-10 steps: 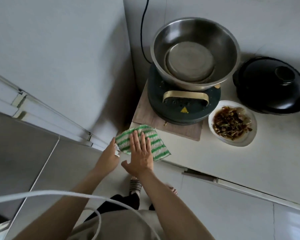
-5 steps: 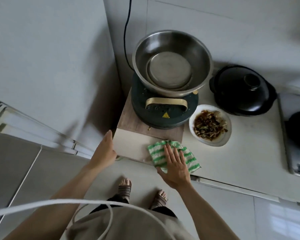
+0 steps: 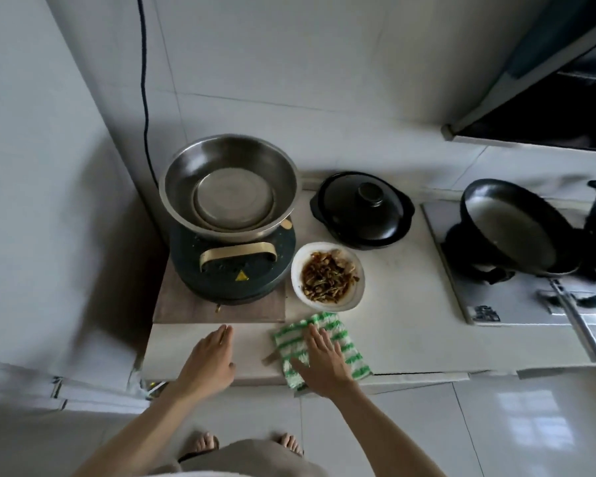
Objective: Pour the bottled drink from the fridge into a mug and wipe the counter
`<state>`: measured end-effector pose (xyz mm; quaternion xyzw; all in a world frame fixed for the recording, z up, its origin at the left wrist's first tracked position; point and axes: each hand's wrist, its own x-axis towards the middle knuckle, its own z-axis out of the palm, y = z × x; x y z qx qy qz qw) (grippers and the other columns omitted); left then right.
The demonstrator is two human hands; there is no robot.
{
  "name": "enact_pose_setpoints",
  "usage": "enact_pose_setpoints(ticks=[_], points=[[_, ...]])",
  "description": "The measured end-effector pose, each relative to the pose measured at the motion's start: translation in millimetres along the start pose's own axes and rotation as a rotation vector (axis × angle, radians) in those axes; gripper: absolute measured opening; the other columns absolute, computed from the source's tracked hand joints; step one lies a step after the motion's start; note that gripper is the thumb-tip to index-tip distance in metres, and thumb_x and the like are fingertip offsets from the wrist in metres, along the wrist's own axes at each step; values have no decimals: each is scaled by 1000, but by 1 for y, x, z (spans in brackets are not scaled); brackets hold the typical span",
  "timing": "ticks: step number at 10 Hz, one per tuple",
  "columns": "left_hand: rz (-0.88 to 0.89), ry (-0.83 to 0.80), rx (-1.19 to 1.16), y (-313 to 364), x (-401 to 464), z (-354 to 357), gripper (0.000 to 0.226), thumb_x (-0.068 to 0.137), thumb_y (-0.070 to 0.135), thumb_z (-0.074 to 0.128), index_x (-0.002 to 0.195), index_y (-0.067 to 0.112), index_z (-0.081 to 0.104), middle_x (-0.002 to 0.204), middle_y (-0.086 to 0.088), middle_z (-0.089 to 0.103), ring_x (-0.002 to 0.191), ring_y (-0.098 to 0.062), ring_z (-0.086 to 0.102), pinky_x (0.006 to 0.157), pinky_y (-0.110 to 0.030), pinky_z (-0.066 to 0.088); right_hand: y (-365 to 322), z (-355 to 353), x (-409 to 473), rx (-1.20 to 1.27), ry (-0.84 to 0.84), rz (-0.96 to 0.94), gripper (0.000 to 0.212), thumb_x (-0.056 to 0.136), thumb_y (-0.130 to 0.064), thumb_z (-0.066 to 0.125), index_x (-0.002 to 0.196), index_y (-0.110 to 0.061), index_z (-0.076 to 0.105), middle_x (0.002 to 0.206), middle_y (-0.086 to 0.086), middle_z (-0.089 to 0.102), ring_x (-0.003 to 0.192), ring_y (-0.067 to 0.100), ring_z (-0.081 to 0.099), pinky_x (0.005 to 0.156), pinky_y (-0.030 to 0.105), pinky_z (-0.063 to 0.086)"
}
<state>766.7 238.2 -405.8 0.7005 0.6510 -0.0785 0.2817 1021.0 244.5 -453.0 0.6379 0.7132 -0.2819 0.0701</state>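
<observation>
A green-and-white striped cloth [image 3: 341, 333] lies flat on the pale counter [image 3: 403, 339] near its front edge. My right hand [image 3: 320, 364] presses down on the cloth with fingers spread, covering its middle. To the left, my left hand [image 3: 212, 359] rests flat on the bare counter by the front edge, fingers together, holding nothing. No bottle or mug is in view.
A steel bowl [image 3: 231, 185] sits on a dark round cooker [image 3: 234, 273] on a wooden board. A white dish of cooked food [image 3: 327, 275] stands just behind the cloth. Further right are a black lidded pot [image 3: 362, 210] and a frying pan [image 3: 510, 223] on the hob. The fridge side [image 3: 49, 201] is at left.
My right hand has slid the cloth rightward along the counter's front edge, from the left corner to below the food dish. My left hand moved onto the counter.
</observation>
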Motion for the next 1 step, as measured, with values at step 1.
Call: enact_pose_setpoints(ticks=[1], points=[[55, -104, 0, 16, 3, -10, 74, 96, 27, 47, 155, 10, 5, 165, -6, 5, 151, -22, 12, 121, -35, 18, 0, -30, -1, 221, 73, 19, 59, 96, -50, 52, 144, -17, 44, 149, 6, 49, 133, 27, 47, 105, 38, 40]])
